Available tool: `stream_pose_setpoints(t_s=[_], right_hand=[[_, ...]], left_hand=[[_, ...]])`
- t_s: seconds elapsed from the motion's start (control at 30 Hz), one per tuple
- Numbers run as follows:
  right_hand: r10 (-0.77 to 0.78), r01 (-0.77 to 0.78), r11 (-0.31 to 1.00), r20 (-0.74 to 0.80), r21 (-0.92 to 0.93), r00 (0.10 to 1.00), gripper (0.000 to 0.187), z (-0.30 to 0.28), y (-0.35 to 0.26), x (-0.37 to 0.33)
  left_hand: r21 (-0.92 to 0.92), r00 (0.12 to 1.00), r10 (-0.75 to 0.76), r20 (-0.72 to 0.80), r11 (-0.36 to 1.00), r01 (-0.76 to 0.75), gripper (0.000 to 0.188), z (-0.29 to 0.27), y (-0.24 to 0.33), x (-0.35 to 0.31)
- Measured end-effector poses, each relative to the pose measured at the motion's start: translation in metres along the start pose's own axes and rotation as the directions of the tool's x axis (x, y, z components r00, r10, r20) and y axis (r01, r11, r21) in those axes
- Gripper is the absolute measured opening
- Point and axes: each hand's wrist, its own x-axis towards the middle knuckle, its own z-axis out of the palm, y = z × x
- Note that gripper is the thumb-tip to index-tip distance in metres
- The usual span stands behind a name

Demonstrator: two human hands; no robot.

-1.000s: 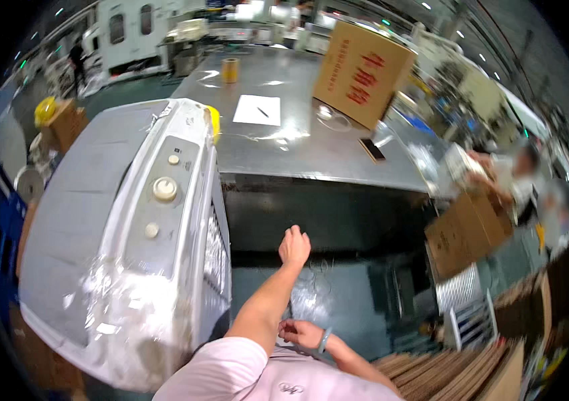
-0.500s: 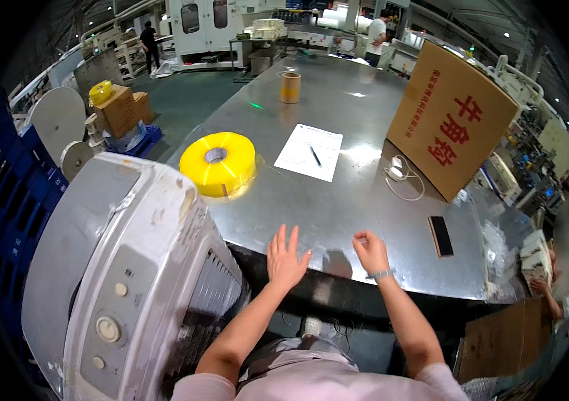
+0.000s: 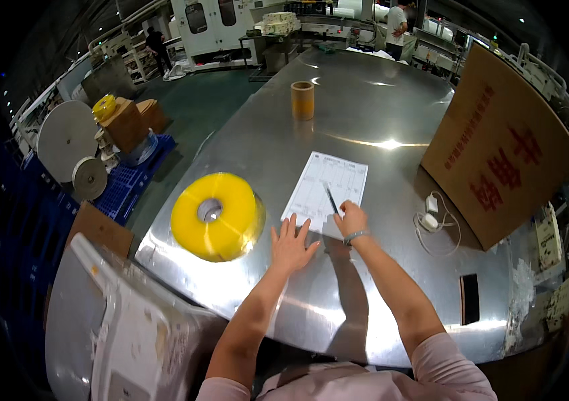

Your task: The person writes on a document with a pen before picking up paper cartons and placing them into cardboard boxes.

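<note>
Left hand (image 3: 291,244) flat, fingers spread, on steel surface (image 3: 365,107) at printed sheet (image 3: 328,187) corner; right hand (image 3: 351,219) pinching pen (image 3: 332,199); yellow tape roll (image 3: 216,215) beside.

A sheet of paper (image 3: 328,192) is laid near the middle of the worktop (image 3: 365,100), with a pen (image 3: 332,200) resting on it. A large tape roll (image 3: 215,215) is placed to its left, and a small tape roll (image 3: 302,100) stands farther back. A cardboard box (image 3: 502,150) is set on the right, with a charger and cable (image 3: 431,220) before it and a phone (image 3: 470,299) nearer the front edge. The left hand (image 3: 291,246) is spread at the sheet's near edge; the right hand (image 3: 351,220) is placed on the sheet by the pen.
</note>
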Motion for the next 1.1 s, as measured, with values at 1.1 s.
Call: stream_pose_setpoints(t_s=[1.1], right_hand=[[0.151, -0.372, 0.243, 0.344, 0.896, 0.927, 0.036, -0.141, 0.08, -0.007]], left_hand=[[-0.456, 0.878, 0.231, 0.418, 0.89, -0.017, 0.024, 0.038, 0.059, 0.056]])
